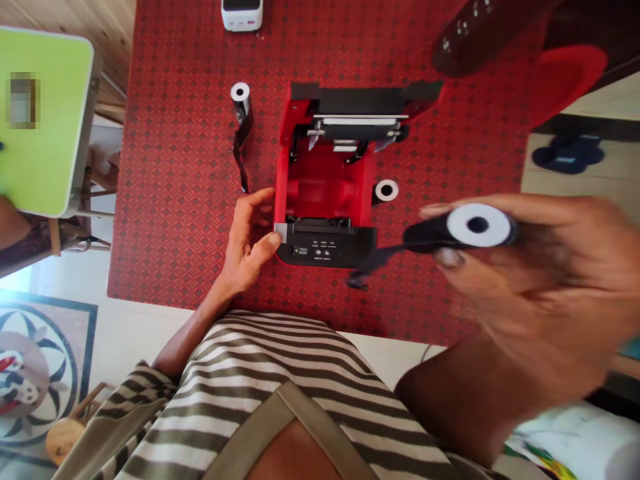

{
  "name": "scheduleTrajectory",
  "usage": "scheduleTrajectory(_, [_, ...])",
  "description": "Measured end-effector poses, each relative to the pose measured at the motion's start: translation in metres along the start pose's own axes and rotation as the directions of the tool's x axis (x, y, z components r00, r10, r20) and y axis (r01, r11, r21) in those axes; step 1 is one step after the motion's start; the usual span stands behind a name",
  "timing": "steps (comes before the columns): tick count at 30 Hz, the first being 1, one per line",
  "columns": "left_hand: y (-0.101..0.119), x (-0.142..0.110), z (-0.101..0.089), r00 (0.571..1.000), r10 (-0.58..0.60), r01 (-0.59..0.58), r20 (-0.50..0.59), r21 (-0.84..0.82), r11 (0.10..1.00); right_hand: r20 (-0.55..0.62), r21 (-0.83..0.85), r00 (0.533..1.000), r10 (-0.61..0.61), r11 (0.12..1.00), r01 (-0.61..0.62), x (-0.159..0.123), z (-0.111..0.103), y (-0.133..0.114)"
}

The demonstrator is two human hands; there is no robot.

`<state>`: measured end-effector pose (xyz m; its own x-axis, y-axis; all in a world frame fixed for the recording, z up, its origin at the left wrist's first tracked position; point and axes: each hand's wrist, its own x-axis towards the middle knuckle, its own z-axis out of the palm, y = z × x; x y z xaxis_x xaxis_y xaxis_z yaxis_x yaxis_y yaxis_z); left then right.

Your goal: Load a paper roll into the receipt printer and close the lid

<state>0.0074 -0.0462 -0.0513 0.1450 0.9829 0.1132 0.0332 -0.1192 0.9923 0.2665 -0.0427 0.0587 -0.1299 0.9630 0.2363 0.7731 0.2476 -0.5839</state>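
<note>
With its lid raised, the red-and-black printer (327,250) sits open at the centre of the frame on the red patterned bench (175,253). The left hand (247,237) grips its near left corner. At right, the right hand (540,267) grasps a black roll (433,232) with a white end, its loose strip trailing toward the printer. Another roll (387,191) lies just beside the printer's right side; a partly unwound roll (241,100) stands upper left of it, below a white device (242,15) at the top edge.
</note>
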Motion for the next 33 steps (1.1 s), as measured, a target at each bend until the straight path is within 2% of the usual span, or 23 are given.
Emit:
scheduleTrajectory(5, [-0.002,0.004,0.0,0.999,0.052,-0.052,-0.013,0.016,0.999,-0.091,0.226,0.982,0.168,0.964,-0.144,-0.046,0.019,0.046])
scheduleTrajectory(8, [-0.002,0.007,0.0,0.997,0.08,-0.08,-0.012,0.028,0.996,-0.128,0.315,0.965,0.228,0.932,-0.178,-0.073,0.031,0.069])
scheduleTrajectory(13, [-0.007,0.009,0.0,0.989,0.144,-0.144,-0.013,0.009,0.99,-0.117,0.382,0.955,0.272,0.9,-0.209,-0.085,0.047,0.08])
scheduleTrajectory(16, [-0.01,0.009,-0.001,0.983,0.183,-0.183,-0.01,0.008,0.983,-0.004,0.36,0.958,0.286,0.894,-0.266,-0.088,0.04,0.081])
scheduleTrajectory(20, [-0.01,0.01,-0.004,0.983,0.182,-0.182,0.014,0.025,0.983,0.104,0.433,0.953,0.285,0.849,-0.302,-0.096,0.015,0.098])
scheduleTrajectory(22, [-0.01,0.01,-0.005,0.982,0.188,-0.189,0.027,0.029,0.982,0.075,0.452,0.945,0.318,0.834,-0.317,-0.092,0.005,0.111])
scheduleTrajectory(24, [-0.01,0.01,-0.006,0.98,0.194,-0.195,0.035,0.03,0.98,-0.01,0.431,0.935,0.355,0.845,-0.316,-0.079,0.005,0.123])
scheduleTrajectory(26, [-0.012,0.009,-0.006,0.98,0.198,-0.199,0.032,0.031,0.98,-0.087,0.41,0.929,0.359,0.863,-0.295,-0.06,0.014,0.129])
scheduleTrajectory(29, [-0.014,0.008,-0.007,0.981,0.193,-0.194,0.036,0.027,0.981,-0.102,0.406,0.945,0.311,0.88,-0.246,-0.031,0.039,0.128])
scheduleTrajectory(31, [-0.015,0.007,-0.007,0.982,0.184,-0.185,0.047,0.02,0.983,-0.118,0.389,0.946,0.302,0.891,-0.235,-0.02,0.054,0.125])
scheduleTrajectory(33, [-0.016,0.005,-0.007,0.983,0.173,-0.174,0.053,0.013,0.985,-0.147,0.36,0.937,0.316,0.9,-0.246,-0.017,0.058,0.126])
